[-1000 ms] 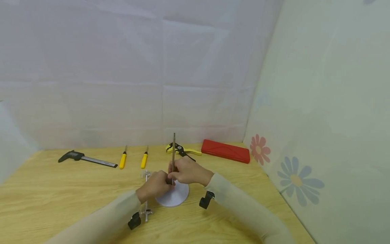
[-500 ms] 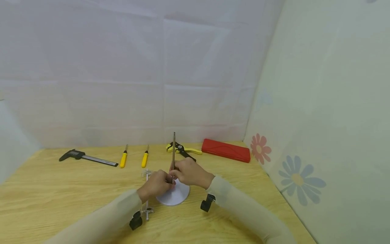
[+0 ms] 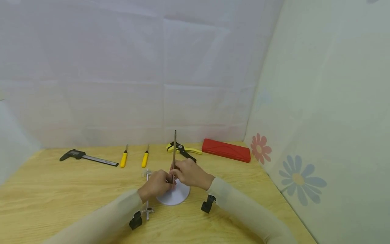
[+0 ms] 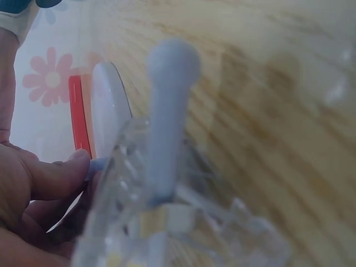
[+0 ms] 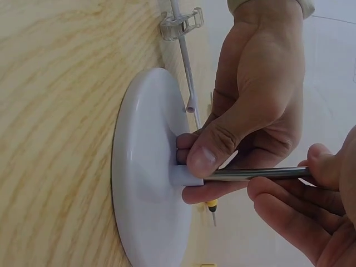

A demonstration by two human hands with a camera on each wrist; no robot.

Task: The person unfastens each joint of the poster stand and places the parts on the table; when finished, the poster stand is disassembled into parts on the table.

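Rod (image 3: 174,152) upright at table centre, foot in white round base (image 3: 173,196). Left hand (image 3: 156,184) pinched around socket and rod foot; right hand (image 3: 190,174) gripped shaft from 3 o'clock. Best kept vertical, base pressed flat, twisted gently home.

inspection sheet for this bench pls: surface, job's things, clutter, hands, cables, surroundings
Surface: light wooden table, bare grain showing.
Job's things: metal rod upright in the socket of a white round base; clear plastic clamp piece lies beside the base.
Clutter: black caliper, two yellow-handled screwdrivers, yellow-black pliers, red case, all along the far edge.
Hands: left hand pinches the base's socket; right hand grips the rod above it.
Cables: nothing seen.
Surroundings: white sheet backdrop; flower-print wall on the right.
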